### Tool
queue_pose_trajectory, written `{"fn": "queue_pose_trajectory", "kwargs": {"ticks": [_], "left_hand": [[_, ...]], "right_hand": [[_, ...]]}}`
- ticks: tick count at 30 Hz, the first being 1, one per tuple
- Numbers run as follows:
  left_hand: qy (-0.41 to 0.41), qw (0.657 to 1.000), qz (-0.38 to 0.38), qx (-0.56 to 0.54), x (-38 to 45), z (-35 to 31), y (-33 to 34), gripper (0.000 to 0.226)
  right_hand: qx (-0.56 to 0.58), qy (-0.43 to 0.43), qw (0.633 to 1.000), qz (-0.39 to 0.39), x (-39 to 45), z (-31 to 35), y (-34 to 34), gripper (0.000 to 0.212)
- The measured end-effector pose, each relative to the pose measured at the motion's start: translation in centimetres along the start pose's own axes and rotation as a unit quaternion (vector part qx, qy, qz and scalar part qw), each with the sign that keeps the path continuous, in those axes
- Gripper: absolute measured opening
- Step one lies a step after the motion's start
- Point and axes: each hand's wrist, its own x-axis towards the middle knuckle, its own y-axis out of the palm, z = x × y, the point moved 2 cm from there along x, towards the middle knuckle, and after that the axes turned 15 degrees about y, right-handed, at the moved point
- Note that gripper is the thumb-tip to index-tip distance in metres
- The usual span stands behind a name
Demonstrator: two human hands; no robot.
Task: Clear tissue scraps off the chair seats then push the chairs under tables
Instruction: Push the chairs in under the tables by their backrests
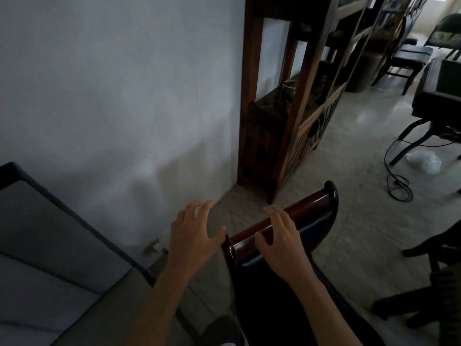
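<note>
Both hands spread wide — my right hand [279, 239] on the chair [287, 218] rail, left hand [197, 231] off it — so a one-sided shove could twist it.

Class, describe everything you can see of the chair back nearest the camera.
The chair back has a glossy reddish-brown wooden top rail with dark rounded ends, above a dark padded panel. It runs diagonally, low in the middle of the view, over pale floor tiles. The right hand rests on the rail, fingers spread; the left hand hovers open beside its left end.
</note>
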Motion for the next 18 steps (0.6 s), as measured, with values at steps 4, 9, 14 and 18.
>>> {"fn": "queue_pose_trajectory", "kwargs": {"ticks": [4,9,14,18], "left_hand": [[0.014,1.000,0.013,-0.005,4.6,0.6,1.1,0.063],[0.038,0.999,0.025,0.002,10.4,1.5,2.1,0.070],[0.093,0.994,0.049,-0.013,17.0,3.0,4.2,0.068],[0.169,0.981,0.091,-0.031,23.3,4.6,6.8,0.067]], "right_hand": [[0.014,0.001,1.000,0.001,3.7,-0.2,-0.3,0.069],[0.019,0.022,1.000,-0.008,8.3,0.0,0.2,0.067],[0.033,0.061,0.997,-0.038,12.6,0.8,0.8,0.065],[0.042,0.127,0.987,-0.088,16.0,1.2,1.2,0.065]]}}
